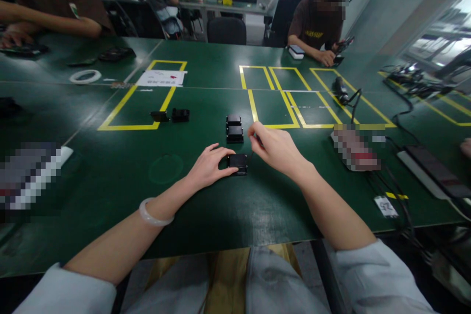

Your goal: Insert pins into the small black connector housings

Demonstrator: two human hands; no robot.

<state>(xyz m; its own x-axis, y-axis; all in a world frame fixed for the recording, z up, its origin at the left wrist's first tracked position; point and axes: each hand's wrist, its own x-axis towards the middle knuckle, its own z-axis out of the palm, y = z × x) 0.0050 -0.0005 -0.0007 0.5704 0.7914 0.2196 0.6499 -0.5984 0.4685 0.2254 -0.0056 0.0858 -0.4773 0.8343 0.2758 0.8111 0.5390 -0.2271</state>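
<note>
My left hand (211,167), with a pale bracelet on its wrist, grips a small black block (238,162) by its left side on the green table. Just right of that block, my right hand (270,147) is closed, its fingers pinched together around something dark and thin that is too small to make out. Beyond the held block, two similar black blocks (234,132) stand in a line. Farther left lie a black block (180,115) and a thin black piece (159,116), which stands tilted up.
Yellow tape outlines (128,127) mark the green table (206,225). A white sheet (162,78) and a white ring (85,76) lie at the back left. A black device (340,91) and cables are on the right. Other people sit across the table.
</note>
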